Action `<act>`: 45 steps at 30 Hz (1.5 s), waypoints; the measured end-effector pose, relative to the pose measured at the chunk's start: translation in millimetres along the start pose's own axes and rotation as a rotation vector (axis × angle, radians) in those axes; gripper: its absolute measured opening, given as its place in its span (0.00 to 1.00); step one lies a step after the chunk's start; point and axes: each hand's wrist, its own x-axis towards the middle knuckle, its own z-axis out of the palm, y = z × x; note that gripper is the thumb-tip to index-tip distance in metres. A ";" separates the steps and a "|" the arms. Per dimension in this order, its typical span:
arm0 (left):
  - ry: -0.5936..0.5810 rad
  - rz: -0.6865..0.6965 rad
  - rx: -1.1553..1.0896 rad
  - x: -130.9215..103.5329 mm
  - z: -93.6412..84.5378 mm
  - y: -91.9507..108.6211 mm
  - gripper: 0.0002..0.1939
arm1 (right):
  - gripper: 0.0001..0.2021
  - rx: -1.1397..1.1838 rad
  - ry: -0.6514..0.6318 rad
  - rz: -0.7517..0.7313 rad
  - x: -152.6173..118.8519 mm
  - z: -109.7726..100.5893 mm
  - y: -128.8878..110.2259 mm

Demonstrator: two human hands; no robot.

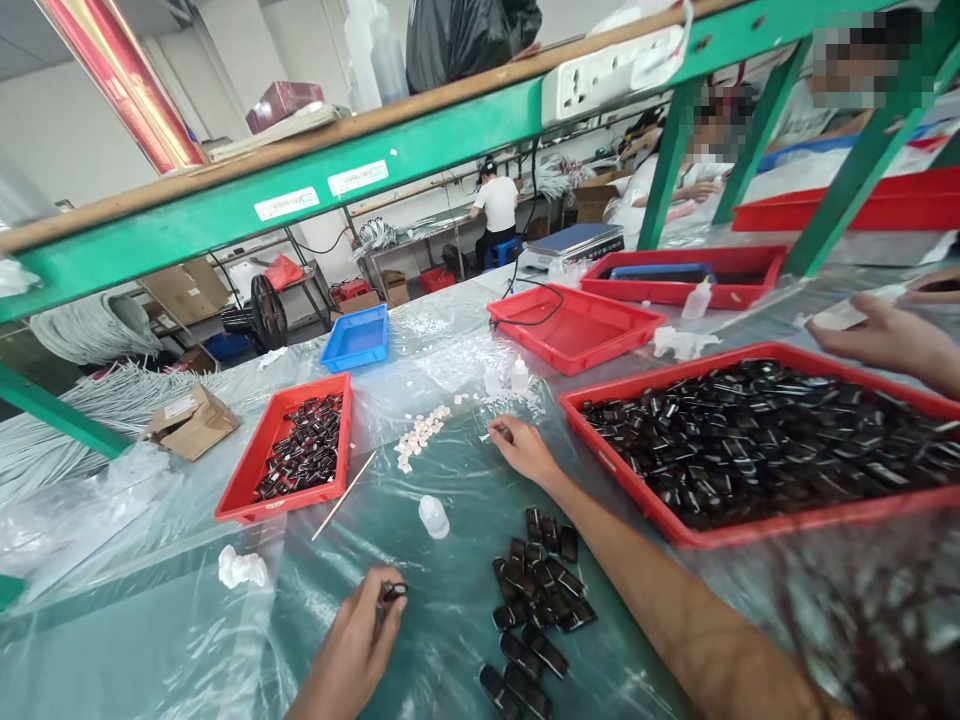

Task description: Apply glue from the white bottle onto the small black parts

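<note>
My left hand, at the lower middle, pinches a small black piece between thumb and fingers. Farther forward, my right hand has its fingers closed near small white bits on the table; what it grips is too small to name. Several glossy black pieces lie loose below my right hand, beside the forearm. Between the hands stands a small translucent cup. A heap of little white parts sits left of my right hand.
A red tray of black pieces is at left, a larger full one at right. Small bottles stand beyond my right hand. A green shelf beam crosses above. Another person's hand is at far right.
</note>
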 end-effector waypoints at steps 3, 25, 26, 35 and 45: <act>-0.034 -0.043 -0.147 12.1 -3.8 0.3 0.09 | 0.11 -0.006 -0.014 0.024 -1.6 1.6 1.9; 0.230 0.091 -0.265 39.4 42.5 -3.2 0.10 | 0.21 0.024 -0.665 -0.284 -69.0 5.4 -94.4; 0.226 0.092 -0.268 39.0 42.2 -1.5 0.10 | 0.19 0.013 -0.666 -0.281 -70.4 7.6 -94.8; 0.168 0.091 -0.284 35.1 40.5 2.1 0.12 | 0.14 0.014 -0.621 -0.233 -81.0 11.8 -109.2; 0.211 0.075 -0.329 37.0 50.0 -7.4 0.11 | 0.15 -0.001 -0.640 -0.274 -77.4 4.6 -114.5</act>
